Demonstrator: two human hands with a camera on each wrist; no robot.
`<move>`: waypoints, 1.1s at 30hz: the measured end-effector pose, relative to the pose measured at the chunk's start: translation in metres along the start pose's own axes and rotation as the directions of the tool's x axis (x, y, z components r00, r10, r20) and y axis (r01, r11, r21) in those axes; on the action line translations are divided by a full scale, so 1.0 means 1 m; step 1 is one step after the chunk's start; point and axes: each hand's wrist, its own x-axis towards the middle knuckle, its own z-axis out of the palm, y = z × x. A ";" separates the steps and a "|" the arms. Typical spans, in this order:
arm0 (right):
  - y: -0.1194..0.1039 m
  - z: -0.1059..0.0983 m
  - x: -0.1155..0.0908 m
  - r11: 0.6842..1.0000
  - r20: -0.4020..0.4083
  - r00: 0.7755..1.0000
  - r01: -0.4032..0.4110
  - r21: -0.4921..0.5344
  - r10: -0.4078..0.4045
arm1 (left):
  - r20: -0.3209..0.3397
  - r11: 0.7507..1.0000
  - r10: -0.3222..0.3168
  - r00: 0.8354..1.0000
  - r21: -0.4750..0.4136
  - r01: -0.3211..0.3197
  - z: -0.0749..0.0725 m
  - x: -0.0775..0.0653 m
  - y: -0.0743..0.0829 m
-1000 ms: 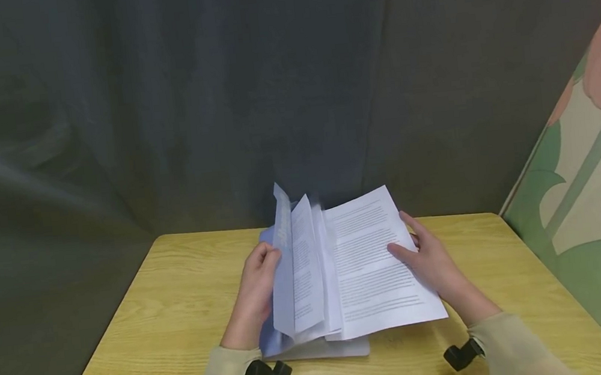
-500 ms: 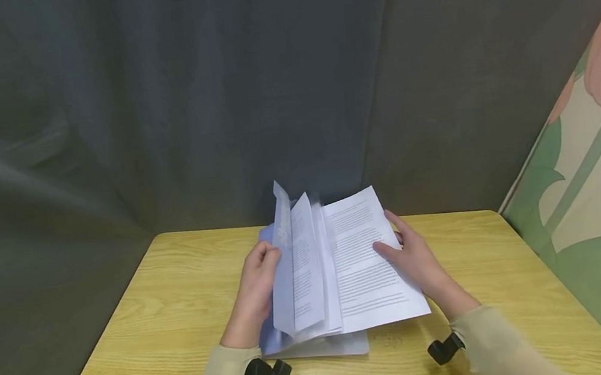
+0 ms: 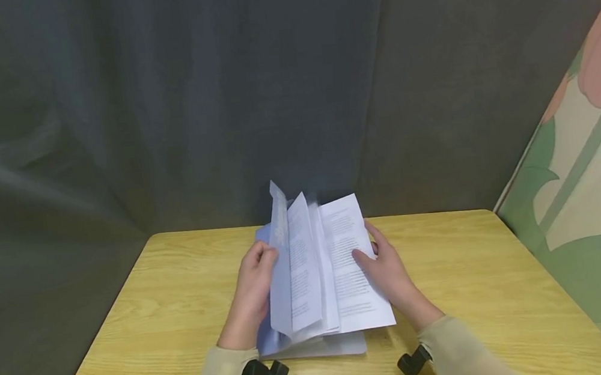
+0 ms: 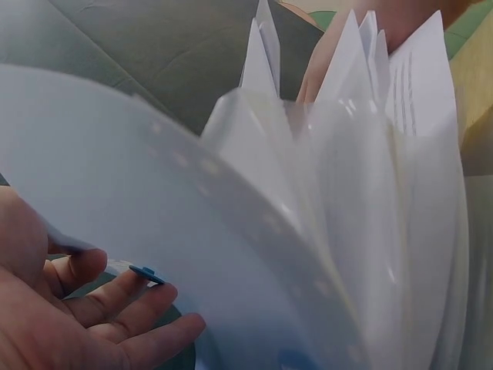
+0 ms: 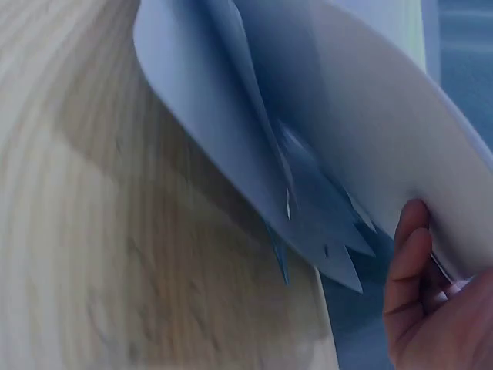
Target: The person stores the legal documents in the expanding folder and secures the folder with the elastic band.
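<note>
A bluish translucent plastic document folder [image 3: 280, 292] stands spread on the table, a pale cover [image 3: 343, 346] lying beneath it. My left hand [image 3: 252, 282] grips its raised front flap by the left edge, thumb on top. In the left wrist view a small teal snap button [image 4: 146, 274] shows by the fingers, and clear pockets [image 4: 347, 185] fan out with papers in them. On the right, my right hand [image 3: 392, 272] pinches the outer edge of printed sheets [image 3: 346, 255], whose left part sits among the pockets. Its fingers curl behind the paper in the right wrist view.
The yellow wood-grain table [image 3: 172, 320] extends to both sides of the folder. A dark curtain [image 3: 216, 99] hangs right behind its back edge. A wall with a painted flower [image 3: 577, 185] stands at the right.
My right hand has moved left with the printed sheets, which now overlap the pockets more and show less of their width. My left hand keeps its hold on the flap.
</note>
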 end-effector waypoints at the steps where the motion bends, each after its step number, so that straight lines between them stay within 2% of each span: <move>1: 0.000 0.003 -0.001 1.000 -0.005 1.000 -0.004 0.006 0.004 | 0.001 1.000 -0.003 1.000 -0.003 0.003 0.000 0.000 0.000; 13: 0.002 0.036 -0.006 0.999 -0.092 0.996 -0.024 -0.038 0.020 | -0.004 1.000 -0.012 1.000 0.011 0.012 0.001 -0.001 0.000; 18: 0.003 0.040 -0.009 0.999 -0.080 0.996 -0.029 -0.017 0.028 | -0.004 1.000 -0.011 1.000 -0.001 0.011 0.000 -0.002 0.002; 27: 0.006 0.049 -0.011 1.000 -0.113 0.993 -0.027 0.004 0.027 | -0.011 1.000 -0.002 1.000 -0.006 0.002 -0.001 -0.001 0.003; 33: 0.005 0.054 -0.013 1.000 -0.115 0.993 -0.002 0.001 0.002 | -0.011 1.000 -0.007 1.000 -0.006 0.007 -0.002 -0.001 0.002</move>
